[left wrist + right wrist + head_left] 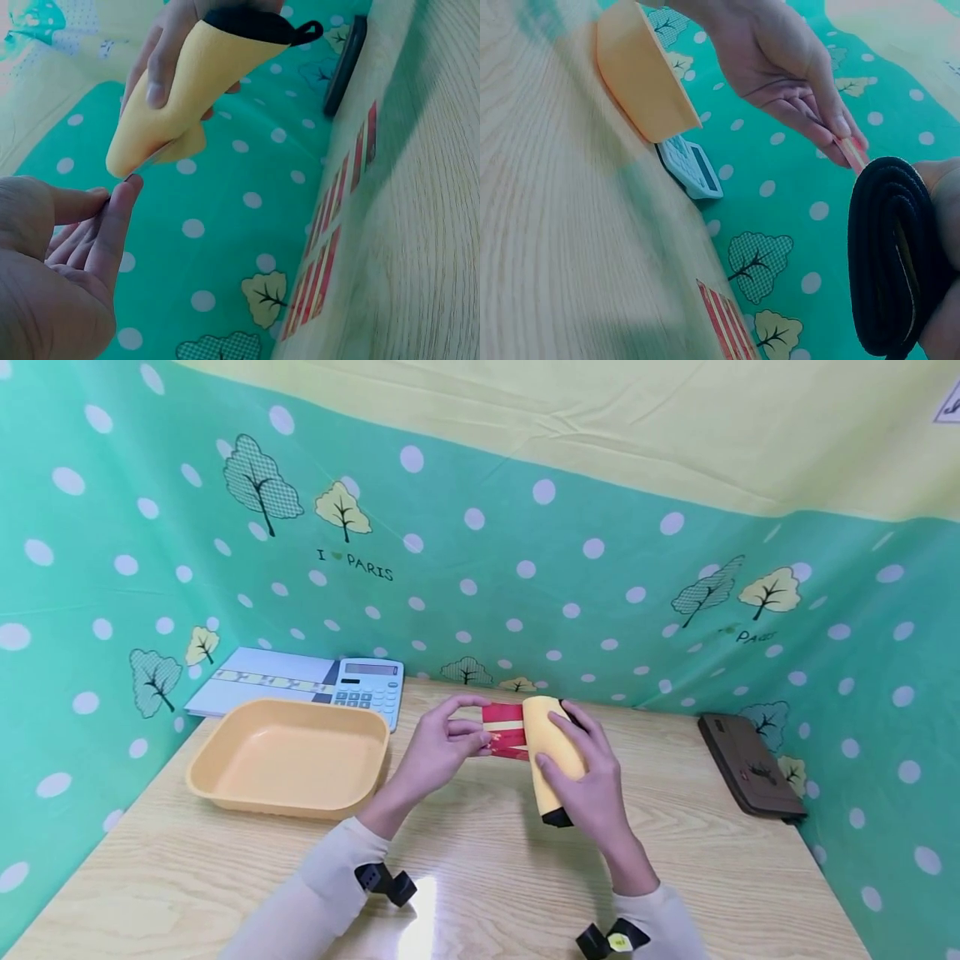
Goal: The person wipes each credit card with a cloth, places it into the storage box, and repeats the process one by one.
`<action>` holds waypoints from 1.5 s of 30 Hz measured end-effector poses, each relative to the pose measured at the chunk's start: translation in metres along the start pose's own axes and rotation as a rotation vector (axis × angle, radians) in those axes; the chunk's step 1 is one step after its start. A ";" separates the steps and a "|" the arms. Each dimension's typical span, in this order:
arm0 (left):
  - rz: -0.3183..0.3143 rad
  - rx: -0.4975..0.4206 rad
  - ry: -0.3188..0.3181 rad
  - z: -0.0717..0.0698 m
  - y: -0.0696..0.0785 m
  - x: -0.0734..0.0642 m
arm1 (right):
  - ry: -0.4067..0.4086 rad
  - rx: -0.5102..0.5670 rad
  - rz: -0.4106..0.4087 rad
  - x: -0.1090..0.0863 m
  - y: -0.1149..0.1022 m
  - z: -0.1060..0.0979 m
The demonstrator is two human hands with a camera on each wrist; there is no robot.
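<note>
My right hand (pixel 602 785) grips a soft yellow rolled cloth (pixel 546 747) with dark trim at its ends. The right wrist view shows its layered black end (pixel 877 262), and the left wrist view a small black loop (pixel 309 32). Thumb and fingertips of my left hand (pixel 442 747) pinch a thin red strip (pixel 853 155), which runs to the roll. From the left wrist the strip is nearly edge-on, entering a fold of the yellow cloth. Red-and-cream striped pieces (pixel 319 281) lie flat on the table near its back edge, partly hidden by hand and roll in the head view.
Left on the wooden table (pixel 480 868) stands a peach-coloured basin (pixel 288 752). Behind it lie a light blue calculator (pixel 371 685) and a pale folder-like flat thing (pixel 262 672). A brown zipped case (pixel 750 768) lies at the right edge. A green dotted curtain (pixel 487 552) hangs around the table.
</note>
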State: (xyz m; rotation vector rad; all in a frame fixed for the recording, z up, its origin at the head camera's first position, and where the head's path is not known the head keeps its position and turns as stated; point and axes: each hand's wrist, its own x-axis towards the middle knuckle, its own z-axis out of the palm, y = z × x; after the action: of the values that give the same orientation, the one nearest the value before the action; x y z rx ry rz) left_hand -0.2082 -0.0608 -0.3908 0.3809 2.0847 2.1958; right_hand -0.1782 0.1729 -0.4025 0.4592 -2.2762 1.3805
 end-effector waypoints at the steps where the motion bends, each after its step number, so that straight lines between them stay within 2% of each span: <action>1: 0.003 -0.003 0.001 0.000 0.000 0.000 | 0.001 -0.006 -0.016 0.000 0.000 0.001; 5: 0.029 -0.001 -0.004 0.002 0.000 -0.001 | 0.004 -0.026 -0.076 -0.001 0.000 0.005; 9: 0.050 0.004 0.008 0.002 -0.001 -0.002 | 0.011 -0.028 -0.100 -0.002 -0.002 0.008; 17: 0.109 0.061 0.111 0.010 -0.005 -0.002 | 0.025 -0.041 -0.125 -0.003 -0.004 0.012; 20: 0.132 0.097 0.129 0.014 -0.007 -0.002 | 0.012 -0.055 -0.130 -0.004 -0.004 0.015; 24: 0.127 0.092 0.121 0.015 -0.008 -0.002 | -0.014 -0.067 -0.122 -0.006 -0.004 0.020; 30: 0.100 0.035 0.095 0.013 -0.008 -0.004 | -0.009 -0.062 -0.087 -0.008 -0.006 0.024; 39: 0.092 -0.013 0.065 0.012 -0.008 -0.005 | -0.025 -0.059 -0.078 -0.011 -0.010 0.028; 45: 0.088 -0.015 0.061 0.012 -0.009 -0.005 | -0.036 -0.044 -0.115 -0.012 -0.011 0.030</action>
State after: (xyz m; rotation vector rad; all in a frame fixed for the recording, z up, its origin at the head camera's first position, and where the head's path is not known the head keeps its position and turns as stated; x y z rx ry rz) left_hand -0.2014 -0.0495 -0.3995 0.4179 2.1197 2.2986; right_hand -0.1683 0.1416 -0.4133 0.5949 -2.2660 1.2728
